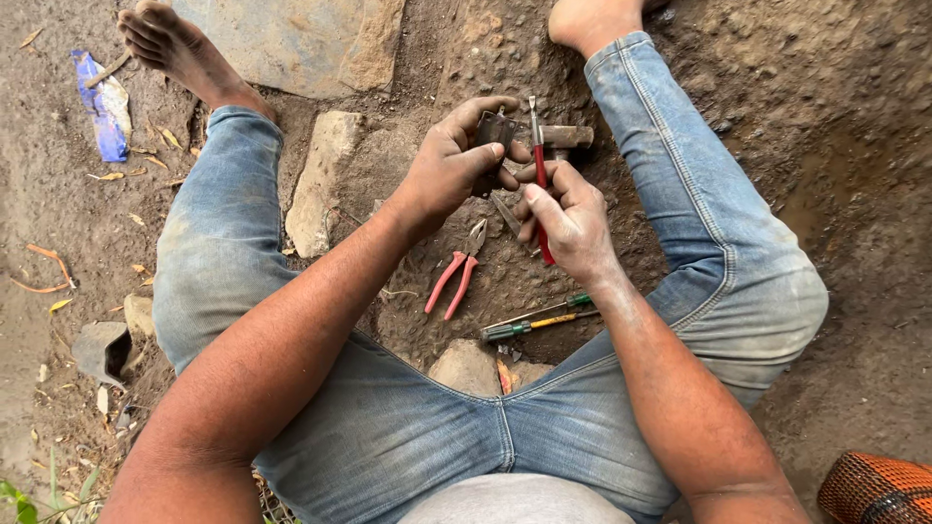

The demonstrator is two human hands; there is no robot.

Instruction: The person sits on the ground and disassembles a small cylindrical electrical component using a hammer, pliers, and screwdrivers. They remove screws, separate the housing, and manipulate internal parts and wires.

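I sit on bare earth with my legs apart. My left hand (pixel 454 160) grips a small dark metal part (pixel 495 127) between thumb and fingers. Just right of it, my right hand (pixel 568 218) holds a red-handled screwdriver (pixel 539 165), its metal tip pointing up beside the part. A hammer head (pixel 563 137) lies on the ground right behind both hands. Red-handled pliers (pixel 456 274) rest on the dirt below my left hand. Two thin screwdrivers (pixel 539 318), green and yellow handled, lie near my right wrist.
Flat stones (pixel 320 180) lie by my left knee, a larger slab (pixel 291 39) beyond it, and a small rock (pixel 466 367) close to my lap. A blue wrapper (pixel 102 107) sits at far left. An orange mesh object (pixel 874 490) shows at bottom right.
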